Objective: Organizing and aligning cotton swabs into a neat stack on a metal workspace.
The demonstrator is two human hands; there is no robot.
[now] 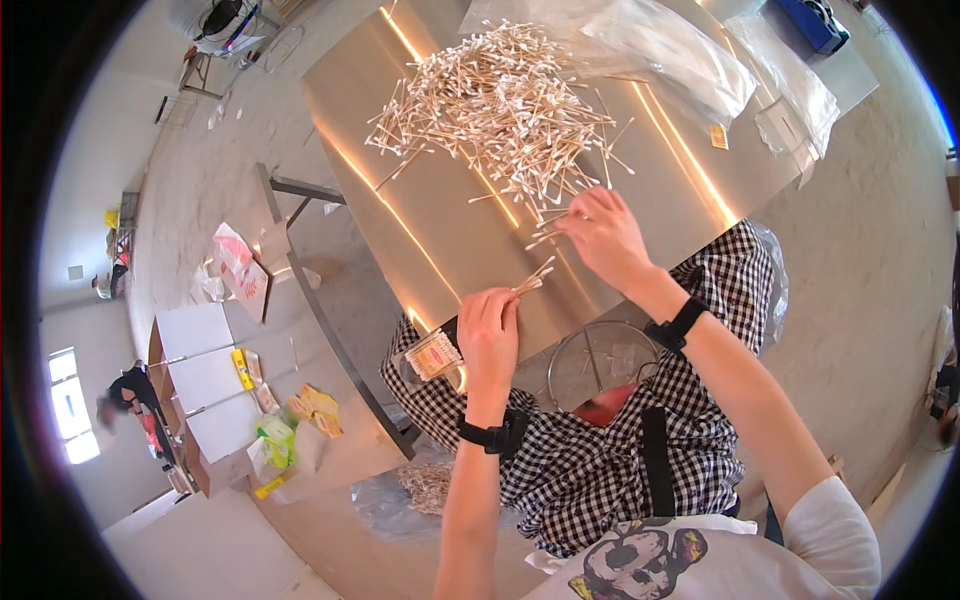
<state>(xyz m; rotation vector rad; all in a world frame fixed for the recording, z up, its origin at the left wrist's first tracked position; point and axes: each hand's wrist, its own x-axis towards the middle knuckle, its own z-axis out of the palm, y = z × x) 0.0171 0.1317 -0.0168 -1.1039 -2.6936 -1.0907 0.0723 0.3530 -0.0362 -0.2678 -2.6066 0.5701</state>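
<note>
Left hand [487,335] grip clamped on a small bundle of cotton swabs [533,280], wooden sticks, white tips. Right hand [603,232] fingers pinch swabs at edge of big loose pile [495,105] on steel counter [420,230].

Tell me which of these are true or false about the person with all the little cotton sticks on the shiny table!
1. The left hand holds a small bunch of cotton swabs. True.
2. The big pile of swabs lies on a wooden table. False: it lies on a shiny metal table.
3. The right hand picks at swabs at the near edge of the pile. True.
4. Both wrists are bare. False: each wears a black band, left and right.
5. Clear plastic bags lie beyond the pile. True.
</note>
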